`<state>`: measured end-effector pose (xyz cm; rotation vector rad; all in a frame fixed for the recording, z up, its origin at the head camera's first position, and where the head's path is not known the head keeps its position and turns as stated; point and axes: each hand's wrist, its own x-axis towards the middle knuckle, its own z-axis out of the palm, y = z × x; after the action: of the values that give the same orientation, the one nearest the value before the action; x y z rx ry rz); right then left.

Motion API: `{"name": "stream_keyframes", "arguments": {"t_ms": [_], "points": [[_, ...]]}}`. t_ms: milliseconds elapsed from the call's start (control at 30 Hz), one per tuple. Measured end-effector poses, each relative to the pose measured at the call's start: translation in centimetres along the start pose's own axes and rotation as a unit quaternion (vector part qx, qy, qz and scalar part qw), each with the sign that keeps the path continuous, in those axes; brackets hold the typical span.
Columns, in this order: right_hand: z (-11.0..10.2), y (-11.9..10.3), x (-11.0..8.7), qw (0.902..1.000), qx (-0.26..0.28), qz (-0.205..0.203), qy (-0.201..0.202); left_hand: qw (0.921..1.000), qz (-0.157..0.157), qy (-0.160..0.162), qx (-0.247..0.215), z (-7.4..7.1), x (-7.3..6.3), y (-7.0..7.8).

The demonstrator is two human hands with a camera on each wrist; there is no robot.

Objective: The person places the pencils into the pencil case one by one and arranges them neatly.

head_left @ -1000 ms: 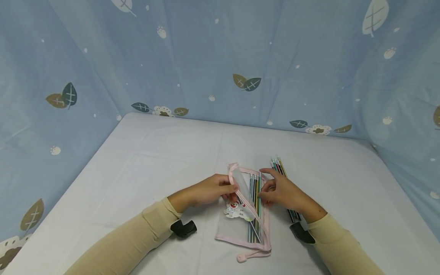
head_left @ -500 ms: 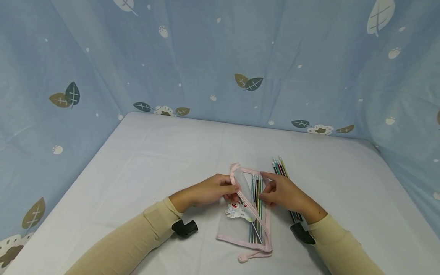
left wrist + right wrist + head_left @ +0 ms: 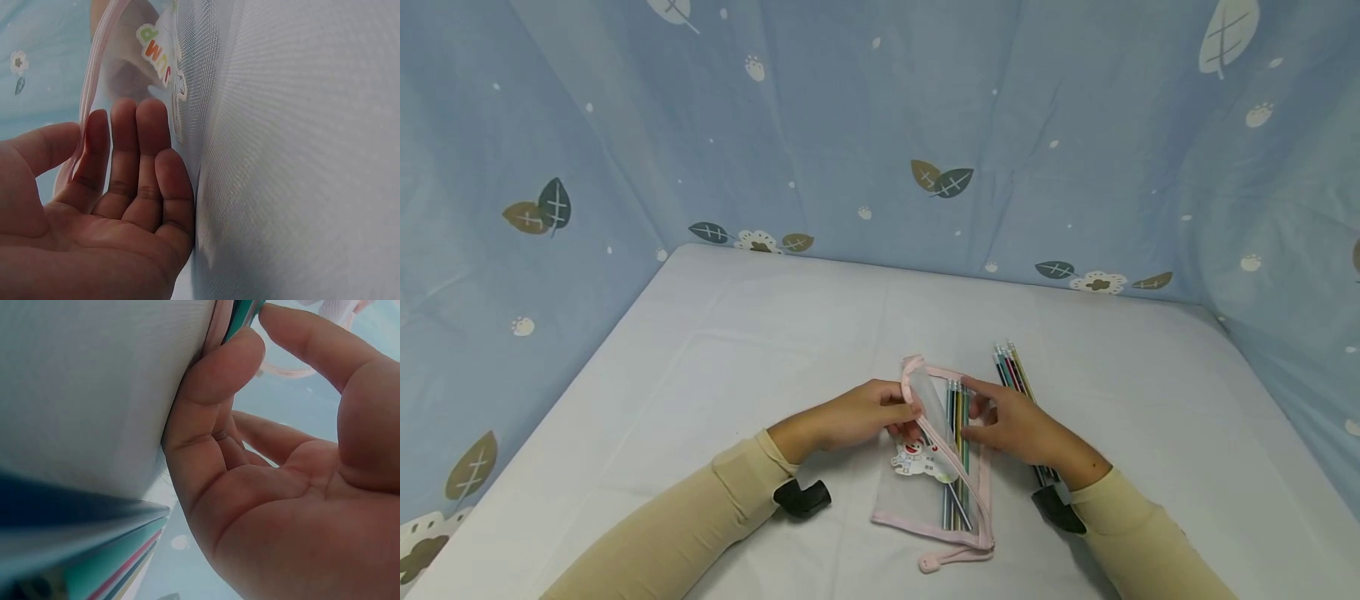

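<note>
A clear mesh pencil pouch with pink trim lies on the white table, its opening flap lifted. My left hand pinches the pink edge of that flap between thumb and index finger, the other fingers loosely curled in the left wrist view. Inside the pouch a bunch of striped pencils lies along the right side. My right hand has its thumb and fingertips at these pencils, reaching in from the right; the right wrist view shows a green pencil at the thumb tip. A cartoon sticker shows on the pouch.
A second bunch of pencils lies on the table to the right, partly hidden under my right hand and wrist. A pink pull strap extends from the pouch's near corner. Blue patterned cloth surrounds the white table.
My right hand has shifted slightly left against the pencils in the pouch, and these lie closer together. The left hand keeps the flap raised in the same place.
</note>
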<state>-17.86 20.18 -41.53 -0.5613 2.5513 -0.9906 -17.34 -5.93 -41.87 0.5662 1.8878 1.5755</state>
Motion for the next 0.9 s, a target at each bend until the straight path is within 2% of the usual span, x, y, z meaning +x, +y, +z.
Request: {"name": "stream_keyframes", "arguments": {"t_ms": [200, 533, 733, 900], "points": [[0.0, 0.1, -0.2, 0.9999, 0.008, -0.014, 0.003, 1.0000, 0.006, -0.003, -0.003, 0.0, 0.0, -0.1], [-0.2, 0.0, -0.9, 0.9975, 0.057, -0.038, -0.014, 1.0000, -0.002, -0.004, -0.002, 0.1, -0.2, -0.4], [-1.3, 0.0, -1.4, 0.9980, 0.012, -0.030, 0.055, 1.0000, 0.001, -0.006, 0.006, 0.1, -0.1, -0.5], [-2.2, 0.0, -1.6, 0.9897, -0.039, -0.029, 0.135, 0.9998, 0.012, -0.010, 0.016, -0.1, -0.2, -0.4]]}}
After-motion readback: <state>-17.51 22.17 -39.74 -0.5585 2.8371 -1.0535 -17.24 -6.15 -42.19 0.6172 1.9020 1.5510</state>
